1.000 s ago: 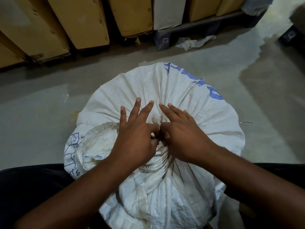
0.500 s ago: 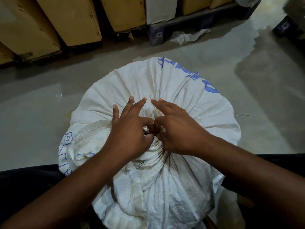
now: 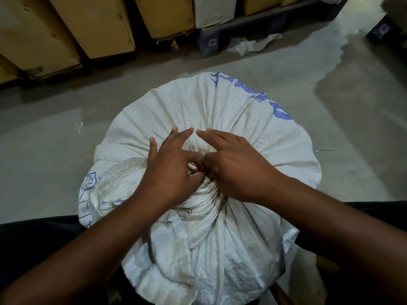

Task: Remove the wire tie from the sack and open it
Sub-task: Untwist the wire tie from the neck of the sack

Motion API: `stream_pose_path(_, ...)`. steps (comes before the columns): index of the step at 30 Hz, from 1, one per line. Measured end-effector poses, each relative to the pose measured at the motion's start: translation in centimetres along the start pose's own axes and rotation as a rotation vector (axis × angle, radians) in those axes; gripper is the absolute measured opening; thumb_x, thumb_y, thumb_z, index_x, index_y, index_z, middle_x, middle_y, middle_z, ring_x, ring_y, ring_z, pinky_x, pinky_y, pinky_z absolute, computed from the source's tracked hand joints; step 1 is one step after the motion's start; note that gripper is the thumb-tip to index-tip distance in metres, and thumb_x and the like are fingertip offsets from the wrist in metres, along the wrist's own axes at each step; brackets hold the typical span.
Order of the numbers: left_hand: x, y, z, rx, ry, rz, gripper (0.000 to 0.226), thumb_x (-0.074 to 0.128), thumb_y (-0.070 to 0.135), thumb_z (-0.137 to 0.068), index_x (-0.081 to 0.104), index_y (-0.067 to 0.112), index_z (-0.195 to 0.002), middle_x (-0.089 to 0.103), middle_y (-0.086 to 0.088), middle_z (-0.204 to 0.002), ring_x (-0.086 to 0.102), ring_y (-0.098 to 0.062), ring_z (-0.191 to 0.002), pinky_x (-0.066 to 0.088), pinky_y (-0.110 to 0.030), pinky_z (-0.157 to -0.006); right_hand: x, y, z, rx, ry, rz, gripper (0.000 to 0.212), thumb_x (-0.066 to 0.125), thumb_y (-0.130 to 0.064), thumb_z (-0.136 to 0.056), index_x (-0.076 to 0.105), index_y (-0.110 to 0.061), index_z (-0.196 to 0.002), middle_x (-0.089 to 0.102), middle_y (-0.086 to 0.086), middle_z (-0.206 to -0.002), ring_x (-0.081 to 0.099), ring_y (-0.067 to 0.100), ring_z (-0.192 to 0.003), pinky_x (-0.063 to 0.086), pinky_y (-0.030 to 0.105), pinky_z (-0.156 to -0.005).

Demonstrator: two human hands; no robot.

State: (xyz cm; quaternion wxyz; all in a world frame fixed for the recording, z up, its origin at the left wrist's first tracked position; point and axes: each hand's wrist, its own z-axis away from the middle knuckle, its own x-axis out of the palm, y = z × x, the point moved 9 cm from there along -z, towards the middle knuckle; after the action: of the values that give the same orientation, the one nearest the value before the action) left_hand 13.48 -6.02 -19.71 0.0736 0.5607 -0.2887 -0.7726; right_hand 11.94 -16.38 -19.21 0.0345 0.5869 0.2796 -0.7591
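Closest to the camera there's dark clothing along the bottom edge, with both bare forearms reaching out over the sack (image 3: 220, 111), a big white woven one sitting on the floor (image 3: 55, 155) right in front of the person. The sack's mouth is bunched and twisted into a ropey neck (image 3: 202, 208) that flops back toward the camera. Right where that neck pinches in, the two hands meet. The left hand (image 3: 171, 172) has thumb and index finger curled in and nipping the wire tie (image 3: 192, 169), of which only a few thin pale strands show, and its other three fingers are stretched forward and fanned apart. The right hand (image 3: 237, 170) does much the same from the other side: thumb and index tucked in at the tie, the rest lying straight and close together on the fabric. Blue print (image 3: 279, 111) runs along the sack's far right edge. Past that it's grey concrete with a darker wet patch (image 3: 356, 102), a crumpled sheet (image 3: 251, 44), then a dark pallet (image 3: 209, 42) and cardboard boxes (image 3: 92, 25).
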Motion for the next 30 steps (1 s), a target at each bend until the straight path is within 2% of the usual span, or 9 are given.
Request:
stream_pose_path(8, -0.3, -0.2, -0.1, -0.009, 0.004, 0.011, 0.032, 0.081, 0.033, -0.079, 0.059, 0.054, -0.07, 0.024, 0.013, -0.169, 0.0, -0.009, -0.159, -0.015, -0.049, -0.122, -0.3, -0.4, 0.3, -0.03, 0.051, -0.019, 0.019, 0.064, -0.021, -0.082, 0.074, -0.019, -0.098, 0.04, 0.011, -0.162, 0.029, 0.028, -0.153, 0.032, 0.048, -0.118)
stream_pose_path(15, -0.4, -0.4, -0.2, -0.025, -0.015, 0.046, 0.034, 0.081, 0.035, -0.079, 0.057, 0.056, -0.067, 0.025, 0.012, -0.169, 0.001, -0.01, -0.159, -0.015, -0.05, -0.123, -0.3, 0.0, 0.1, 0.014, 0.035, -0.098, 0.017, 0.065, -0.026, -0.083, 0.072, -0.019, -0.096, 0.036, 0.007, -0.164, 0.024, 0.024, -0.154, 0.026, 0.042, -0.118)
stream_pose_path(21, -0.7, -0.8, 0.2, -0.04, -0.005, 0.049, 0.018, 0.082, 0.035, -0.08, 0.067, 0.046, -0.077, 0.025, 0.013, -0.168, 0.002, -0.008, -0.159, -0.016, -0.047, -0.122, -0.7, 0.1, 0.6, 0.029, 0.051, -0.136, 0.01, 0.067, -0.025, -0.083, 0.07, -0.018, -0.089, 0.04, 0.005, -0.161, 0.03, 0.021, -0.151, 0.029, 0.039, -0.114)
stream_pose_path(30, -1.0, -0.9, 0.2, -0.044, 0.017, 0.033, 0.009, 0.082, 0.032, -0.083, 0.075, 0.039, -0.084, 0.031, 0.015, -0.164, 0.005, -0.008, -0.159, -0.015, -0.047, -0.123, -1.5, 0.1, 0.8, 0.028, 0.08, -0.152, 0.011, 0.07, -0.028, -0.087, 0.072, -0.023, -0.097, 0.04, 0.003, -0.161, 0.033, 0.021, -0.149, 0.032, 0.041, -0.113)
